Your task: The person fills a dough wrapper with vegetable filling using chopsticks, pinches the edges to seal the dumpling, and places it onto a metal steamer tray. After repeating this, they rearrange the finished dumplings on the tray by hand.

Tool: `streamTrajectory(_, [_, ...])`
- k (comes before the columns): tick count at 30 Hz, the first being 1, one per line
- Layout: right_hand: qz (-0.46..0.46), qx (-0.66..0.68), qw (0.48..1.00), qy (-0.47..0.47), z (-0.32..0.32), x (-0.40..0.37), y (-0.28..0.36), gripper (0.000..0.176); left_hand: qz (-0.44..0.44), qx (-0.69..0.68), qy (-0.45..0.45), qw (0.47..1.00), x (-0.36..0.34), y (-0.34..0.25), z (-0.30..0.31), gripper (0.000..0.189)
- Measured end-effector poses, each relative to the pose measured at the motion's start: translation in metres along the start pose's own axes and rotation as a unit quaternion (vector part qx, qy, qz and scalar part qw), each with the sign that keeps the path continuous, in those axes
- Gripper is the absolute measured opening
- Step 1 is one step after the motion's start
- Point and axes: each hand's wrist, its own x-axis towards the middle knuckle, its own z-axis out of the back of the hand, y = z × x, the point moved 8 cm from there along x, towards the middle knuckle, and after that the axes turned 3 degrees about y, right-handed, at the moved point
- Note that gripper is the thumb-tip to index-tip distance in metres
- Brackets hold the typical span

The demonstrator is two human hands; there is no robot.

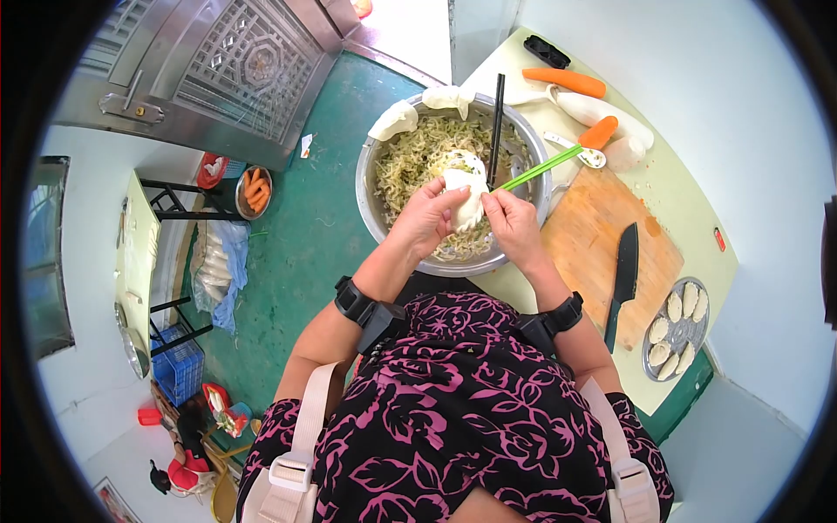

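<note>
In the middle of the frame we hold a half-folded dumpling point(465, 199) just above the steel bowl point(370, 196) of shredded filling. Our left hand point(425, 220) cups it from below with the fingers curled about the dough. Our right hand point(514, 222) pinches its edge between thumb and fingertips — both grips are closed on the dumpling, neither wide.

We judge it light, soft and easily torn: raw dough that stretches and sticks, around a loose filling that would spill if squeezed. It is best taken under the belly and along the wrapper's rim, never across the filled middle.

Green chopsticks point(540, 166) lean on the bowl just right of it. Further right on the desk point(689, 200) lie a cutting board point(593, 227), a black knife point(623, 275) and — at lower right — a round tray point(647, 344) of shaped dumplings point(674, 305).
</note>
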Motion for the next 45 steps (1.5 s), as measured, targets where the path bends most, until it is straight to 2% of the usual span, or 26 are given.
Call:
streamTrajectory(7, [0.045,-0.083,0.995,-0.012,0.000,-0.001,0.010,0.029,-0.034,0.037,0.005,0.999,-0.002,-0.010,-0.004,0.023])
streamTrajectory(10, [0.019,-0.045,0.999,0.017,-0.001,-0.005,-0.004,0.029,-0.018,0.044,0.001,0.999,-0.002,-0.012,-0.001,0.022])
streamTrajectory(13, [-0.022,0.094,0.995,0.001,0.011,-0.007,-0.008,0.029,0.000,0.043,0.007,0.999,0.000,-0.011,0.007,0.018])
streamTrajectory(16, [-0.063,0.071,0.995,0.009,0.012,-0.003,-0.015,0.028,0.012,0.038,0.006,0.999,-0.002,-0.009,0.006,0.013])
streamTrajectory(19, [-0.029,0.037,0.998,0.045,0.001,-0.003,-0.011,0.027,0.028,0.043,0.006,0.999,0.001,-0.002,0.007,0.011])
streamTrajectory(22, [0.018,0.029,0.999,0.026,0.000,-0.003,0.006,0.027,0.038,0.051,0.010,0.998,0.006,0.006,0.014,0.010])
streamTrajectory(29, [0.026,-0.034,0.999,-0.004,-0.001,-0.001,0.003,0.027,0.038,0.056,0.002,0.998,0.004,0.007,0.010,0.012])
streamTrajectory(37, [0.069,-0.135,0.988,-0.027,0.000,-0.001,0.009,0.027,-0.046,0.109,0.003,0.993,-0.003,-0.012,-0.003,0.023])
streamTrajectory(40, [0.067,-0.127,0.990,-0.015,0.000,-0.003,0.010,0.025,-0.058,0.131,0.008,0.990,-0.003,-0.016,-0.004,0.024])
streamTrajectory(43, [0.060,-0.048,0.997,-0.028,0.008,-0.007,0.010,0.024,-0.032,0.110,0.003,0.993,-0.006,-0.017,-0.007,0.024])
streamTrajectory(45, [-0.003,-0.022,0.999,-0.049,0.018,-0.006,0.004,0.025,-0.012,0.090,0.003,0.996,-0.006,-0.014,-0.005,0.022])
